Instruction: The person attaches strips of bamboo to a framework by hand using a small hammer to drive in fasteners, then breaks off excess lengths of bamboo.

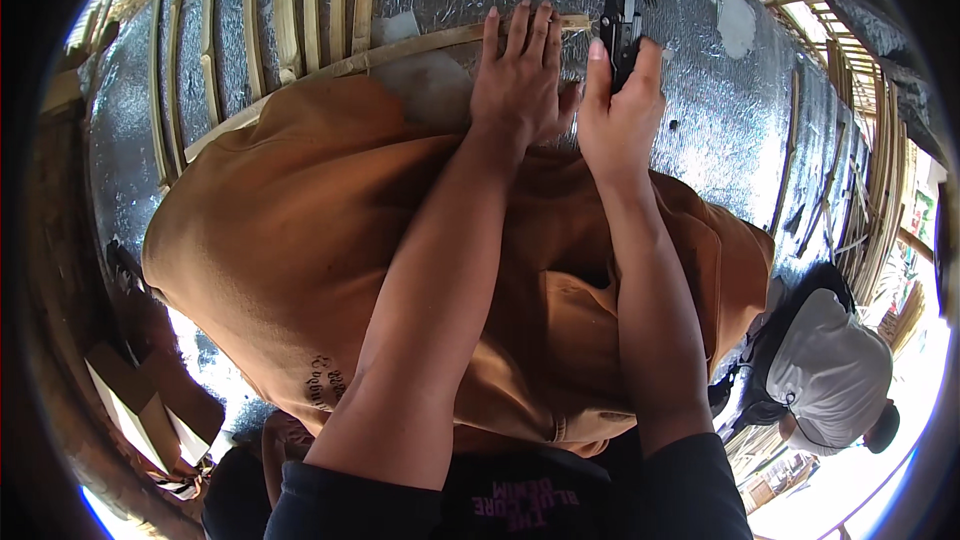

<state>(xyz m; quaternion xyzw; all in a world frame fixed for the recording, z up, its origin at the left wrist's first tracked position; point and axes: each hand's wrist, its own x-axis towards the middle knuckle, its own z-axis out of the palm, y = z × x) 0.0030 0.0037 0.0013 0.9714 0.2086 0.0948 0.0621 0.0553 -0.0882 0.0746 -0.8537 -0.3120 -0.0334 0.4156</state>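
Observation:
My left hand (pixel 518 80) lies flat, its fingers stretched out across a long split bamboo strip (pixel 425 44) near the strip's right end. Closed round the handle of a black multi-tool hammer (pixel 622 15) is my right hand (pixel 622 130). The hammer stands head up, just right of the strip's end, with its claw pointing right. Its head is apart from the strip. Brown cloth (pixel 270 190) covers my lap below both hands, and the strip runs along its far edge.
Several bamboo slats (pixel 252 20) lie side by side at the far left on a shiny silver foil sheet (pixel 700 90). A person in a grey shirt (pixel 830 365) sits at the lower right. Cut cardboard (pixel 135 410) lies at the lower left. Bundled bamboo strips (pixel 885 160) stand along the right.

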